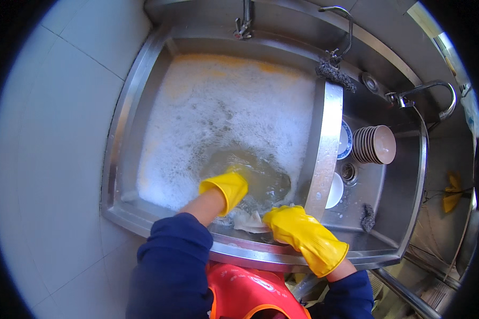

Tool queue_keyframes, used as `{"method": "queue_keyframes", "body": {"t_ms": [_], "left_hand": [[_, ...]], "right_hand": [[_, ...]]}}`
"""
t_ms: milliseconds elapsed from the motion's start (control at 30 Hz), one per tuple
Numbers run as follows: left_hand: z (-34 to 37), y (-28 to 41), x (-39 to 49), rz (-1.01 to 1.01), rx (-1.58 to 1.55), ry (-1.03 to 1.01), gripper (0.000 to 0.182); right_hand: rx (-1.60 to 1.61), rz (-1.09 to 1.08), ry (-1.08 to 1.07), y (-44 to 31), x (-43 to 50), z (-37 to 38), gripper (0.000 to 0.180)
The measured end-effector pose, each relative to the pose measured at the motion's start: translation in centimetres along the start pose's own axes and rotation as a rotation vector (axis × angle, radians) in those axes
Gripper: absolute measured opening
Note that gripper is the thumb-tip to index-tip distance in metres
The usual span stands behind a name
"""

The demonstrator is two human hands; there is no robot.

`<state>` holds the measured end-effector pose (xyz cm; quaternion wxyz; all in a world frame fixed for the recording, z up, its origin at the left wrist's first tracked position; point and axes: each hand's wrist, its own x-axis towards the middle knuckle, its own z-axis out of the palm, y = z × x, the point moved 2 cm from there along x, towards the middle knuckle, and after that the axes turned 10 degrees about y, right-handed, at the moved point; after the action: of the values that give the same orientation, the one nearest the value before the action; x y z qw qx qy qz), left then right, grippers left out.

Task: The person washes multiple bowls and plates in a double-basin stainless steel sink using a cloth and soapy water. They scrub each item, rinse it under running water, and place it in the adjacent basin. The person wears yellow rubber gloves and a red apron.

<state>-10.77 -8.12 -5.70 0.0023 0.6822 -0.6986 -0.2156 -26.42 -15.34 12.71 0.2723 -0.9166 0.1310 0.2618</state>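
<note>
My left hand [228, 187], in a yellow rubber glove, reaches down into murky, foamy water in the large left basin of a stainless steel sink [321, 151]. Its fingers are under the surface, so what they touch is hidden. Near the basin's front wall, my right hand [299, 227], gloved the same way, has its fingers closed at the edge of a whitish wet cloth [249, 222]. Part of that cloth lies in the water. White suds [223, 103] cover most of the basin, with an opening in the foam around my left glove.
In the right basin lie a stack of bowls [373, 144], a blue-rimmed plate [345, 139], a white dish [335, 191] and a scouring pad [368, 217]. Another scouring pad [335, 75] rests on the divider's back end. Faucets [243, 24] stand along the back.
</note>
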Motion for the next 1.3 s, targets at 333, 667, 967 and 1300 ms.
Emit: {"method": "queue_keyframes", "body": {"t_ms": [333,667,967,1300], "left_hand": [[-6.5,-11.6,-3.9,-0.129,0.115,-0.166,0.027],[-7.5,-7.7,-5.6,-0.331,0.042,-0.386,0.048],[-12.3,-5.4,-10.5,-0.497,-0.240,0.118,0.060],[-16.2,-4.5,-13.3,-0.890,-1.053,1.216,0.065]], "right_hand": [[0.040,-0.101,0.367,2.1,-0.5,3.0,0.026],[0.177,-0.150,0.552,2.8,-0.3,2.5,0.040],[0.574,0.097,0.811,3.2,1.3,3.9,0.032],[1.265,0.471,0.989,-3.2,2.8,-1.4,0.044]]}}
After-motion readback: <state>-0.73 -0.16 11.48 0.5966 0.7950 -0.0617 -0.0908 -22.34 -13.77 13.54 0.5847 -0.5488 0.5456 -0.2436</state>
